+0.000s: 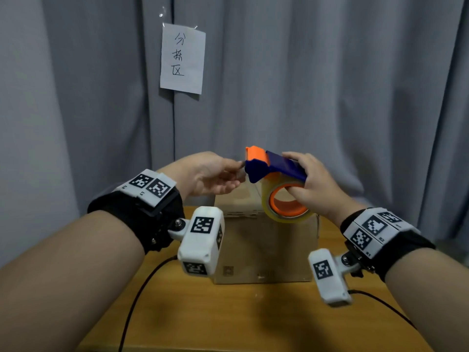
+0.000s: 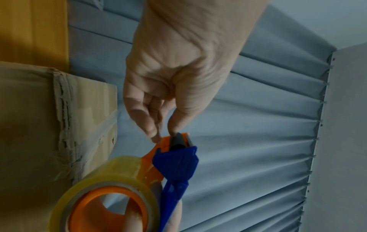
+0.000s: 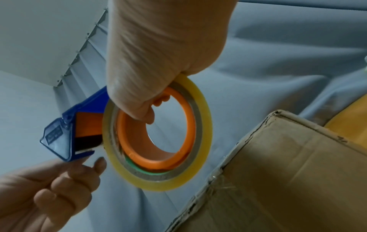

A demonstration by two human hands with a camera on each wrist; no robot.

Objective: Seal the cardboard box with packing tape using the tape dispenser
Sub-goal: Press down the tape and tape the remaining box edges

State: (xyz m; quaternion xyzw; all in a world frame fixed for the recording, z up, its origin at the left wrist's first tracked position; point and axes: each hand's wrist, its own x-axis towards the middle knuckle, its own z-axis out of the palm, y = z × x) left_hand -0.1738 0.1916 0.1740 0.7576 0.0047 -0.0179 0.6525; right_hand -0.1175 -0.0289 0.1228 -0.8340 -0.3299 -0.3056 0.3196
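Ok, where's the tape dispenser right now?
In the head view the tape dispenser is held up above the cardboard box, right of centre: the right hand grips it through the roll's core, and the left hand pinches at its cutter end.

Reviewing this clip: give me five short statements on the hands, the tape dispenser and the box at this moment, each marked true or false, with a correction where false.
1. The right hand holds the tape dispenser with its thumb through the roll's orange core. True.
2. The dispenser rests on the cardboard box. False: it is held in the air above the box.
3. The left hand has its fingertips at the dispenser's cutter end. True.
4. The box stands on the floor. False: it stands on the wooden table.
5. The tape roll is solid black. False: it is clear yellowish tape on an orange core.
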